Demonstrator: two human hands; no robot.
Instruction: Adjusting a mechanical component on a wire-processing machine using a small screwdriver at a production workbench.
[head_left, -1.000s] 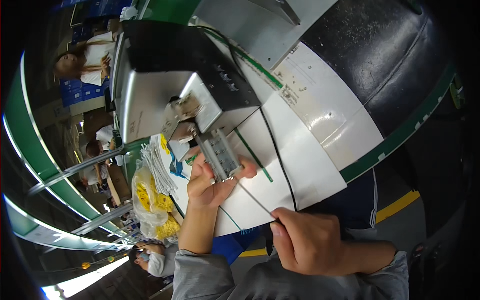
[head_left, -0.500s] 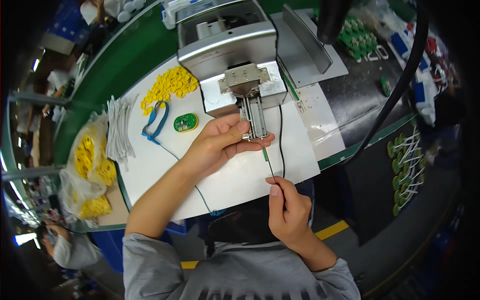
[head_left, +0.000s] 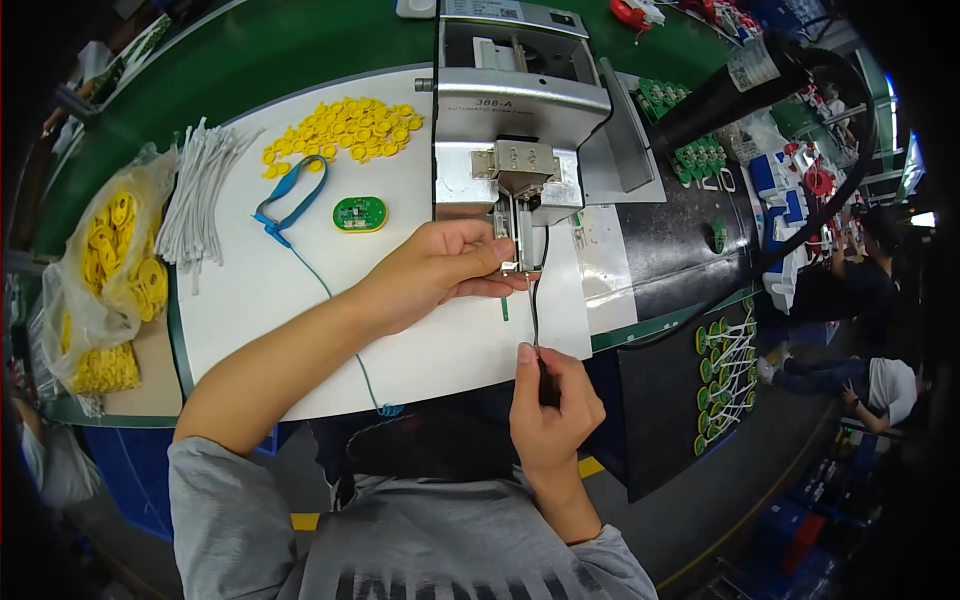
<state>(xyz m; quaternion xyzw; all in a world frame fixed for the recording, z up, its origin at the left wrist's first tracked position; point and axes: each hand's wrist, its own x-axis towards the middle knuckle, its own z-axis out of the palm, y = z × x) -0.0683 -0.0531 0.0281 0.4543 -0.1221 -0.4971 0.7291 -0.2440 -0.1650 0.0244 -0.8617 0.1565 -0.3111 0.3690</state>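
Observation:
A silvery screw feeder machine [head_left: 520, 92] stands before me, its narrow metal rail [head_left: 526, 235] jutting toward my body. My left hand [head_left: 430, 275] pinches the rail's front end, thumb on its left side and fingers curled underneath. Below that end, my right hand [head_left: 555, 415] is closed on a slim, dark-shafted tool [head_left: 536, 315]. The tool points away from me, its tip at the rail's end; fingers hide most of its rear part. A short green strip [head_left: 505, 309] shows just below my left fingers.
Yellow caps [head_left: 345, 130], a blue strap [head_left: 293, 195], a round-ended green circuit board [head_left: 360, 214] and white cables [head_left: 200, 190] lie left of the machine. A bag of yellow parts [head_left: 105, 245] sits farther left. Wired boards [head_left: 722, 375] lie at right, beneath a black arm [head_left: 730, 95].
My view has turned, so the bench appears shifted left and more of the right side shows. Both hands keep their holds, and the tool's tip stays at the rail's end.

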